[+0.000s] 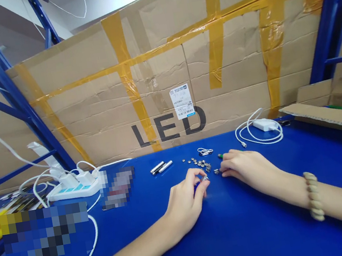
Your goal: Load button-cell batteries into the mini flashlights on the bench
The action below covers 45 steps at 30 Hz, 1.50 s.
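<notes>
The person's left hand (186,199) pinches a small silver piece (203,179) between thumb and fingertips, low over the blue table (240,230). The right hand (246,165), with a bead bracelet (313,196) on its wrist, lies flat just beside it, fingertips at a scatter of little metal discs (198,162). Two silver tubes (161,167) lie to the left of the discs, near a white power strip (73,189). A white charger (264,124) sits against the taped cardboard sheet (161,72) marked LED.

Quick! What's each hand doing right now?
Left hand: shut, pinching a small silver part.
Right hand: fingertips on a small metal piece; grip cannot be told.
</notes>
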Available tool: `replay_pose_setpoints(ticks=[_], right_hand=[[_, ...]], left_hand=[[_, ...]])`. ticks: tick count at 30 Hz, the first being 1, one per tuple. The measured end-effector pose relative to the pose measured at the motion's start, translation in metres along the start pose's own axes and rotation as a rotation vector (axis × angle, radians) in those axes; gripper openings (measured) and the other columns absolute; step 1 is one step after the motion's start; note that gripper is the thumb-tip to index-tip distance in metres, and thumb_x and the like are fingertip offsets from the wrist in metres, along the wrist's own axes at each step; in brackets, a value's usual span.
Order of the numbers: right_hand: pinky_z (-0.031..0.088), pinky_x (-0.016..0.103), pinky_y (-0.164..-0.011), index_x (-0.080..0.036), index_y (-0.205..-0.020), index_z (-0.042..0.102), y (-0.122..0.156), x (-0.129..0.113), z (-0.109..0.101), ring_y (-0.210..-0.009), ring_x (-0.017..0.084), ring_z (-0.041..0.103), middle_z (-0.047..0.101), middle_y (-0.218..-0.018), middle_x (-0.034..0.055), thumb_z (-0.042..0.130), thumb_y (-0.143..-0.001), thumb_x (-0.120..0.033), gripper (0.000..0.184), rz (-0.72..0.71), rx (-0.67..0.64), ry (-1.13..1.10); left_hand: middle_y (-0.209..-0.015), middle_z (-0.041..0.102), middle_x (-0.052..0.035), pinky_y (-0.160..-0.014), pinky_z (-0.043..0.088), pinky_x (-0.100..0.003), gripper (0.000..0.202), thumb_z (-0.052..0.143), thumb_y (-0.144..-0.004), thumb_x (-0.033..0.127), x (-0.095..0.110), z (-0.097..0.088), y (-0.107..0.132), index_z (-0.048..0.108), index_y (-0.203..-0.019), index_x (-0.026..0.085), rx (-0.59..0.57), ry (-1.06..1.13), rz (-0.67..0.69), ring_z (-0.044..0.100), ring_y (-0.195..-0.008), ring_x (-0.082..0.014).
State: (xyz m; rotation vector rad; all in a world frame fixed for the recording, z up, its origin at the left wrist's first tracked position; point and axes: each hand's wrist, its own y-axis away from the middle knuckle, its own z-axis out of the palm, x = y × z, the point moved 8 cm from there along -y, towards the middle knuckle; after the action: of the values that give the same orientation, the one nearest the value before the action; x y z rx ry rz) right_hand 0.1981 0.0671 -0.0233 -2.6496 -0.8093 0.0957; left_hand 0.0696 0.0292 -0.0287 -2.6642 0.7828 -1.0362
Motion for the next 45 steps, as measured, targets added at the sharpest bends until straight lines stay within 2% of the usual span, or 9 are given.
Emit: replay_pose_setpoints(ticks=[3, 6, 14, 17, 25, 28, 36, 40, 45], right_hand=[[0.04, 0.028, -0.062, -0.019, -0.074, 0.066, 0.002, -0.006, -0.001, -0.077, 0.019, 0.054, 0.062, -0.078, 0.0035, 0.057, -0.08, -0.017, 0.011, -0.012, -0.004, -0.005], [0.04, 0.028, -0.064, -0.019, -0.078, 0.065, 0.004, -0.025, -0.002, -0.078, 0.018, 0.053, 0.061, -0.079, 0.0037, 0.055, -0.083, -0.019, 0.012, -0.137, 0.027, -0.042], [0.039, 0.025, -0.063, -0.017, -0.08, 0.061, 0.018, -0.063, -0.022, -0.074, 0.015, 0.05, 0.059, -0.077, 0.0035, 0.048, -0.086, -0.019, 0.015, -0.422, 0.292, -0.191], [0.04, 0.025, -0.066, -0.018, -0.082, 0.06, 0.018, -0.059, -0.023, -0.077, 0.014, 0.051, 0.06, -0.08, 0.0018, 0.049, -0.086, -0.02, 0.012, -0.393, 0.29, -0.28], [0.042, 0.024, -0.071, -0.022, -0.083, 0.063, 0.013, -0.046, -0.005, -0.082, 0.013, 0.054, 0.061, -0.084, -0.0003, 0.056, -0.083, -0.028, 0.009, -0.24, 0.122, -0.443], [0.043, 0.023, -0.069, -0.022, -0.08, 0.064, 0.012, -0.044, -0.011, -0.079, 0.013, 0.055, 0.062, -0.082, -0.0002, 0.057, -0.082, -0.029, 0.01, -0.25, 0.182, -0.473], [0.047, 0.025, -0.07, -0.018, -0.079, 0.065, 0.026, -0.031, -0.057, -0.075, 0.013, 0.058, 0.064, -0.078, 0.0033, 0.056, -0.083, -0.022, 0.011, -0.232, 0.652, -0.611], [0.048, 0.025, -0.069, -0.018, -0.077, 0.066, 0.029, -0.035, -0.064, -0.076, 0.013, 0.058, 0.064, -0.079, 0.0049, 0.054, -0.084, -0.023, 0.015, -0.244, 0.662, -0.619], [0.046, 0.024, -0.071, -0.019, -0.076, 0.067, 0.022, -0.034, -0.059, -0.076, 0.012, 0.057, 0.064, -0.077, 0.0027, 0.056, -0.081, -0.019, 0.012, -0.248, 0.53, -0.694]], left_hand=[[-0.069, 0.057, 0.0056, -0.066, 0.036, -0.021, 0.017, 0.032, -0.093, 0.032, -0.001, 0.0, -0.001, 0.041, -0.102, 0.022, -0.006, 0.013, -0.008, 0.054, -0.065, -0.01], [-0.07, 0.057, 0.0052, -0.067, 0.037, -0.021, 0.015, 0.033, -0.092, 0.031, -0.002, -0.001, -0.001, 0.04, -0.102, 0.021, 0.01, 0.03, -0.016, 0.054, -0.066, -0.0105], [-0.072, 0.055, 0.0033, -0.066, 0.037, -0.023, 0.014, 0.031, -0.092, 0.027, -0.002, 0.001, 0.0, 0.036, -0.103, 0.021, 0.002, 0.04, 0.006, 0.053, -0.067, -0.012], [-0.073, 0.055, 0.0026, -0.067, 0.037, -0.024, 0.013, 0.029, -0.093, 0.027, -0.002, 0.001, 0.0, 0.034, -0.102, 0.02, 0.013, 0.054, 0.023, 0.053, -0.066, -0.0123], [-0.077, 0.054, 0.0002, -0.067, 0.038, -0.024, 0.012, 0.027, -0.093, 0.025, -0.002, -0.005, 0.0, 0.031, -0.102, 0.018, 0.074, 0.154, 0.044, 0.051, -0.068, -0.0116], [-0.078, 0.053, -0.0004, -0.066, 0.038, -0.023, 0.01, 0.03, -0.092, 0.024, 0.0, -0.008, 0.0, 0.03, -0.1, 0.018, 0.137, 0.236, 0.086, 0.05, -0.069, -0.0106], [-0.072, 0.052, 0.0017, -0.068, 0.039, -0.022, 0.01, 0.037, -0.09, 0.022, 0.006, -0.009, 0.001, 0.032, -0.097, 0.018, 0.156, 0.251, 0.148, 0.051, -0.067, -0.0097], [-0.078, 0.057, 0.0, -0.071, 0.041, -0.023, 0.017, 0.039, -0.09, 0.024, 0.005, -0.006, 0.0, 0.036, -0.105, 0.018, 0.103, 0.2, 0.127, 0.055, -0.073, -0.0113], [-0.094, 0.059, -0.0034, -0.078, 0.041, -0.023, 0.016, 0.042, -0.09, 0.027, 0.01, -0.005, -0.001, 0.051, -0.1, 0.017, 0.088, 0.061, 0.195, 0.055, -0.087, -0.0138]])
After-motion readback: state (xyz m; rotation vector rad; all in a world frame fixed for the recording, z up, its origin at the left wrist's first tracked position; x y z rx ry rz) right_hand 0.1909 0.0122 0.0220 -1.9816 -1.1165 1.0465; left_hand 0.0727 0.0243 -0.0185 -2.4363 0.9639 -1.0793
